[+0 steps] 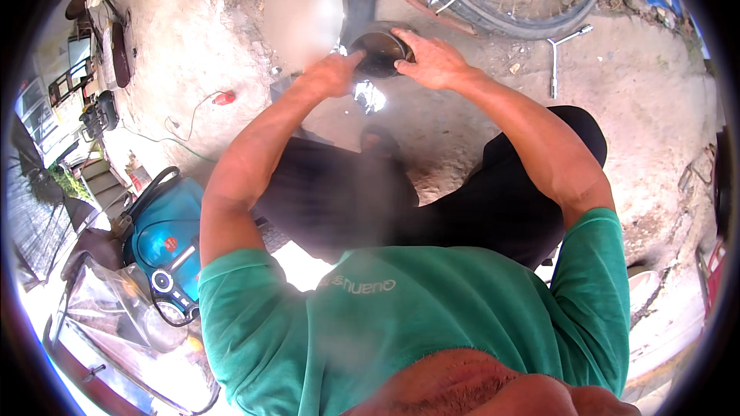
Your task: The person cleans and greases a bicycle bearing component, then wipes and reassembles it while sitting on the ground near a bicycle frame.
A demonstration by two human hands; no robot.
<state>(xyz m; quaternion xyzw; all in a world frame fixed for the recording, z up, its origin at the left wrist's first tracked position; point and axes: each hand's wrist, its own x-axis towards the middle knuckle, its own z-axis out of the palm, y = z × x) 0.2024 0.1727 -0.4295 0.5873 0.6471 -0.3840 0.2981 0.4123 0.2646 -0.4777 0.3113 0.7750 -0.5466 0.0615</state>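
Observation:
In front of my knees I hold a dark, round, bowl-like vessel (378,48) between both hands. My left hand (333,75) grips its left side, with the fingertips at the rim. On the other side my right hand (438,64) pinches the rim, index finger along the top edge and thumb lower down. The inside looks dark and brownish; what it contains cannot be made out. Just below the vessel lies a shiny, silvery, crumpled piece (370,97). A pale blurred patch covers the area up and left of my left hand.
A bicycle wheel (580,21) lies beyond my right hand, with a Y-shaped socket wrench (554,62) near it on the rough floor. To the left are a red plug (224,98) on a thin cable and a blue machine (158,219) beside plastic sheeting (104,296).

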